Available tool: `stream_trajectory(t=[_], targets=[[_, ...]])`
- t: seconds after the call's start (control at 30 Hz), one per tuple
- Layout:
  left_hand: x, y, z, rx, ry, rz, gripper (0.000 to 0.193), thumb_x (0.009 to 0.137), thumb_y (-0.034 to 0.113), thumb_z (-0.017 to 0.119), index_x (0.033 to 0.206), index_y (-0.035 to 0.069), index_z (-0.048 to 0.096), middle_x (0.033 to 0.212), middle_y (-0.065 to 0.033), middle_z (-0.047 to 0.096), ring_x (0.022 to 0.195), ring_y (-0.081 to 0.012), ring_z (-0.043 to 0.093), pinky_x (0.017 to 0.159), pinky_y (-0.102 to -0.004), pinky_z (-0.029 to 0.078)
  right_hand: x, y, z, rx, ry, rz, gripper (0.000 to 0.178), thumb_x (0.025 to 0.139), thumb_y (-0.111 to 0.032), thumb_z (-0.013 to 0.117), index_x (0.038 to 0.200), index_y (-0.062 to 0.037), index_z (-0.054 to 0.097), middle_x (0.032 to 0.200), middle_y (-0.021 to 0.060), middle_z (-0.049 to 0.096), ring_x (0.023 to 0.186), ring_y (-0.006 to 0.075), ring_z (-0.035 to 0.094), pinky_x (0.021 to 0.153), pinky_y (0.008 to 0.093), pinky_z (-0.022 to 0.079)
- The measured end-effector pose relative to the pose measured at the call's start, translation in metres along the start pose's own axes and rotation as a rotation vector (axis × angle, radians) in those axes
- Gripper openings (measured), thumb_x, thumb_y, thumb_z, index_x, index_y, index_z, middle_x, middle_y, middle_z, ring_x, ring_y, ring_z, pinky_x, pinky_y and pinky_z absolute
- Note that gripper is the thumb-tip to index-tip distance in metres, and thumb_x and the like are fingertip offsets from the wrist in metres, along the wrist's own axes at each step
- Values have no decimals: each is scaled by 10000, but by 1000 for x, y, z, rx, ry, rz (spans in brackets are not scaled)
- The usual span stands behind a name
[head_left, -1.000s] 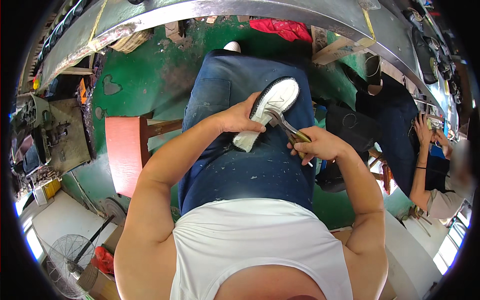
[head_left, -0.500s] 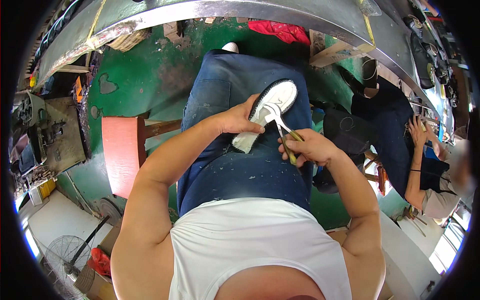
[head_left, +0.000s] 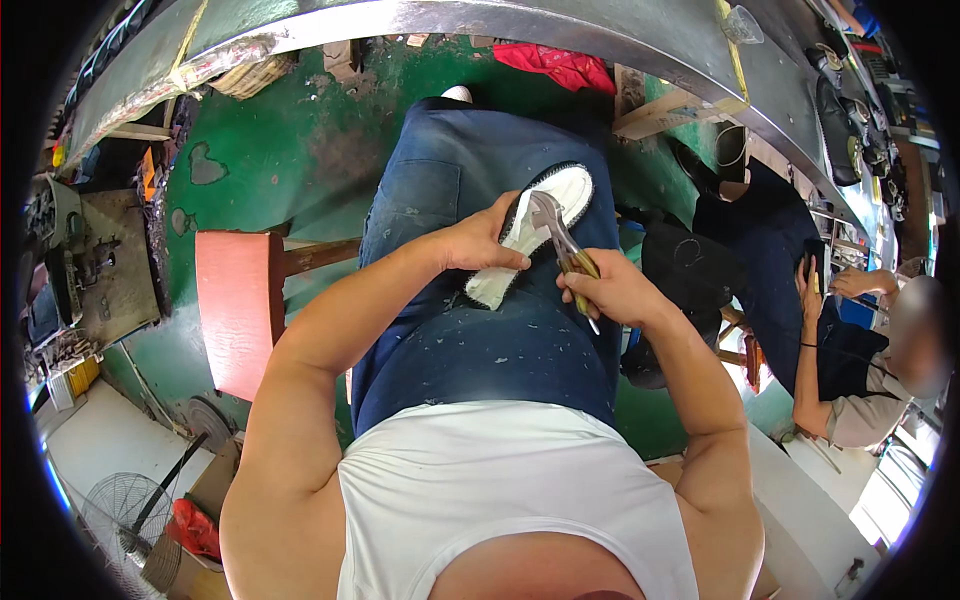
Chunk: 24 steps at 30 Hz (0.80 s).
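Note:
A shoe [head_left: 568,188] lies bottom up across my thighs, its cream underside ringed by a dark gathered edge. My left hand [head_left: 482,238] is closed on the shoe's left side, thumb pressed across its narrow middle. In my right hand [head_left: 612,288] is a pair of lasting pincers [head_left: 562,235] with yellow-green handles, my fingers wrapped round the grips. The pincers' metal head rests over the middle of the shoe's underside. Whether the jaws bite anything cannot be made out.
A metal-edged bench [head_left: 420,18] runs across the front. At left stands a pink-topped stool [head_left: 240,315], with a fan [head_left: 125,515] behind it at lower left. A co-worker's hands [head_left: 808,290] are at the right, near a dark thing. Red cloth [head_left: 555,65] lies below the bench.
The pincers have turned in my right hand, and their head now presents a different side. My left hand keeps its place on the shoe. The co-worker's hands have shifted.

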<state>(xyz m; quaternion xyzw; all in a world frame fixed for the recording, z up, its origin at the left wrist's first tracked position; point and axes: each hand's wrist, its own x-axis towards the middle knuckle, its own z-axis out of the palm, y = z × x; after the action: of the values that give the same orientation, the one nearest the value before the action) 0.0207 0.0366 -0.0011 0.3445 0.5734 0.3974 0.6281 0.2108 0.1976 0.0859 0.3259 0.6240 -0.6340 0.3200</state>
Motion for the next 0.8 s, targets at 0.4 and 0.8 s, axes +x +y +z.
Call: stream_trajectory(t=[0.4,0.8], targets=[[-1,-1,24,271,209,77,1123,739,193,824,1538,-78,82,1531,-305,312,1429,-399,343,1184,-384,294,-25,-51,-27,-384,22,109,200,929,-172,637,952,2,542,837,68,578,733,165,627,645,344,560],[16,13,20,-776,415,-293,699,1046,574,319,1352,-5,564,1307,-156,610,1190,-257,574,1051,-361,426,17,-30,1,-772,206,-204,290,952,-230,596,981,55,549,862,294,650,900,465,639,820,520,487]])
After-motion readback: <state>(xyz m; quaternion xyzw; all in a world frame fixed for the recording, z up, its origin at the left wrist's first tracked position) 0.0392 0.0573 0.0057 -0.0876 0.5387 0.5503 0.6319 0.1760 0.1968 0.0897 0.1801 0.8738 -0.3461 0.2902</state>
